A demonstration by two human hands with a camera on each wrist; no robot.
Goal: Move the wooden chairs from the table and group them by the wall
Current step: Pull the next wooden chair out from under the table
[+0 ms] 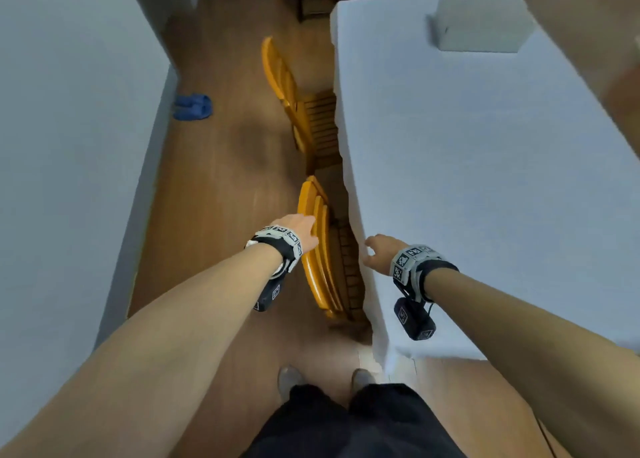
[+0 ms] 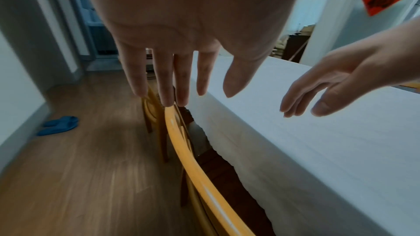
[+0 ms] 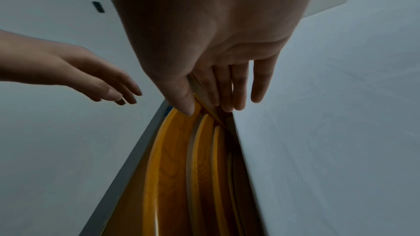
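Observation:
Two yellow-orange wooden chairs are tucked under the left side of a white-clothed table [image 1: 485, 180]. The near chair [image 1: 317, 260] shows its curved top rail [image 2: 181, 143] and back slats [image 3: 172, 159]; the far chair [image 1: 287, 90] stands behind it. My left hand [image 1: 301, 229] is over the near chair's top rail with straight, spread fingers [image 2: 163, 82]; I cannot tell whether it touches. My right hand [image 1: 375, 250] hovers over the table's edge beside that chair's back, fingers [image 3: 259, 85] straight and empty. Each hand also appears in the other's wrist view: right hand [image 2: 329, 92], left hand [image 3: 102, 82].
A pale wall [image 1: 69, 146] runs along the left, with a strip of wooden floor [image 1: 214, 187] between it and the chairs. Blue slippers [image 1: 192, 106] lie by the wall's foot. A white box [image 1: 481, 25] sits on the table's far end. Dark furniture [image 1: 315, 0] stands at the back.

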